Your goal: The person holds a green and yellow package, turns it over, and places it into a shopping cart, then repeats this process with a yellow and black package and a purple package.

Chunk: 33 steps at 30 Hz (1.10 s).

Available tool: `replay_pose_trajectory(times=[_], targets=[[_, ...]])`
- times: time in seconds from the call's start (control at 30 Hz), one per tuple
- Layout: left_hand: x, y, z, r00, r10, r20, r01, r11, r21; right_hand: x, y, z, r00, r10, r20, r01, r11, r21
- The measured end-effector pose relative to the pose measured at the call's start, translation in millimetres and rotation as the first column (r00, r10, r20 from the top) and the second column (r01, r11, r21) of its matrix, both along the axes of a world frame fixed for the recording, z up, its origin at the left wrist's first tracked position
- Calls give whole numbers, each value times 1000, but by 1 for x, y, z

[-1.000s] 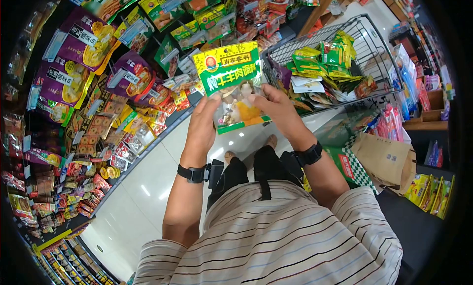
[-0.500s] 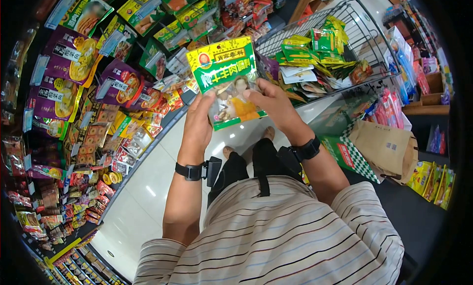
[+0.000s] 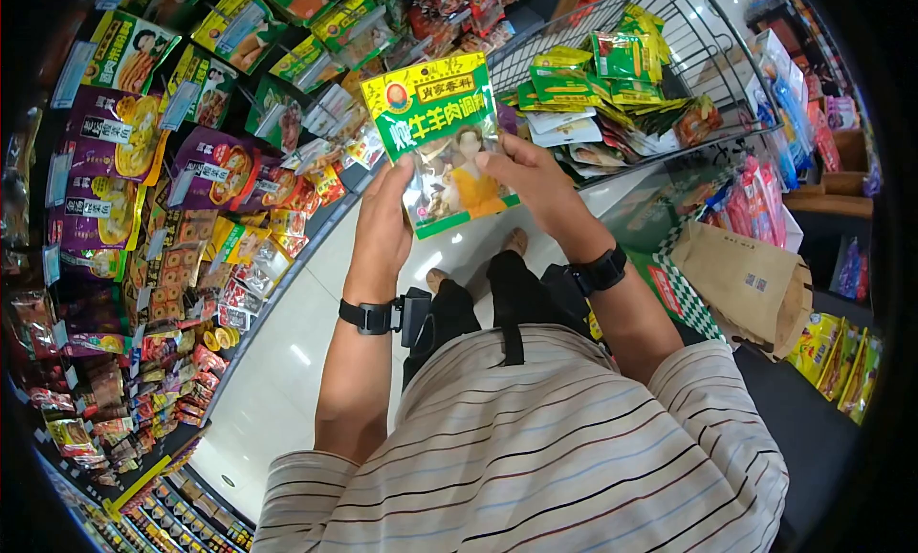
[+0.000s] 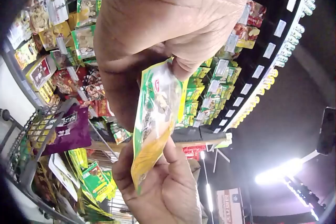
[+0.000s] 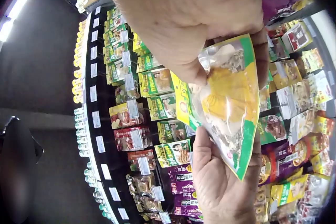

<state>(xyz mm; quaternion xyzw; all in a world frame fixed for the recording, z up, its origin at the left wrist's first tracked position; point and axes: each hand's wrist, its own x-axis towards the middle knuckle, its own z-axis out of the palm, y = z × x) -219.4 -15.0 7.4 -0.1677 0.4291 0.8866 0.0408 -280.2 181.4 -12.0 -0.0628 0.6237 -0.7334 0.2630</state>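
Observation:
A green and yellow seasoning packet (image 3: 449,147) with a clear window showing dried spices and a yellow powder is held up in front of the body, its printed face toward the head camera. My left hand (image 3: 384,214) pinches its left edge, thumb on the front. On the opposite edge my right hand (image 3: 540,185) grips it, thumb laid over the window. In the left wrist view the packet (image 4: 157,113) appears nearly edge-on between both hands. The right wrist view shows the packet's clear window (image 5: 226,90) under the right thumb.
Hanging packets fill the rack at left, with purple pouches (image 3: 113,137) among them. A wire shopping cart (image 3: 712,51) stands ahead at right, holding several green and yellow packets (image 3: 622,61). A brown paper bag (image 3: 741,281) lies at right, near yellow packets (image 3: 818,347).
Both hands keep hold of the seasoning packet, which has risen slightly and shifted a little left in the head view. The shelf and cart have also drifted left in that view.

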Motion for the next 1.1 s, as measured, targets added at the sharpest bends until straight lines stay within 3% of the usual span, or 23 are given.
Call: replay_pose_trajectory(times=[0.7,1.1], targets=[[-56,82,-18,996,-4,89,4,1000,6,-51,81,-14,992,-1,130,15,994,-107],[-81,122,-23,996,-49,73,48,999,11,-78,125,-25,993,11,118,-6,999,-47]])
